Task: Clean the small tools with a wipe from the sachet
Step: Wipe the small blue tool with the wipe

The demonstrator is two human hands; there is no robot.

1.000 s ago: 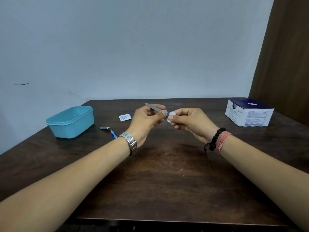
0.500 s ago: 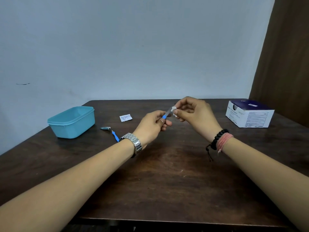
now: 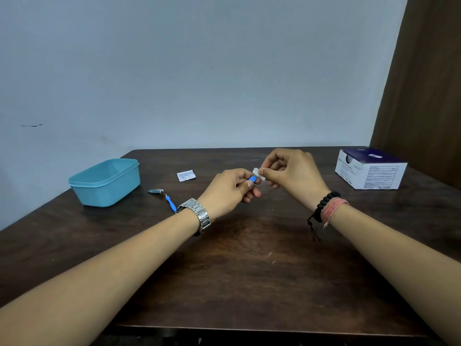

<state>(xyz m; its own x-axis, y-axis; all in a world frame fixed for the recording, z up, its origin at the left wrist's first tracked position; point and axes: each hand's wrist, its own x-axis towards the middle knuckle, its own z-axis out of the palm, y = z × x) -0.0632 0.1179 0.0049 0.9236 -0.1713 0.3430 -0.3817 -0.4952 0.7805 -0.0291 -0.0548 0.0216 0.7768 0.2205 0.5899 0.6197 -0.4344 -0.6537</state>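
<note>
My left hand (image 3: 230,189) grips the blue handle of a small nail file (image 3: 252,181) above the middle of the table; its metal blade is hidden. My right hand (image 3: 291,174) pinches a small white wipe (image 3: 257,172) around the file just past the handle. The torn white sachet (image 3: 186,175) lies flat on the table to the left. A metal nail clipper (image 3: 155,191) and a thin blue-handled tool (image 3: 170,202) lie near my left wrist.
A teal plastic container (image 3: 104,182) stands open at the left of the dark wooden table (image 3: 249,258). A white and navy box (image 3: 369,172) sits at the far right, next to a brown curtain. A pale wall rises behind the table.
The file turned so its blade points toward my right hand. My right hand ran the wipe out along the blade and has come back close to the blue handle.
</note>
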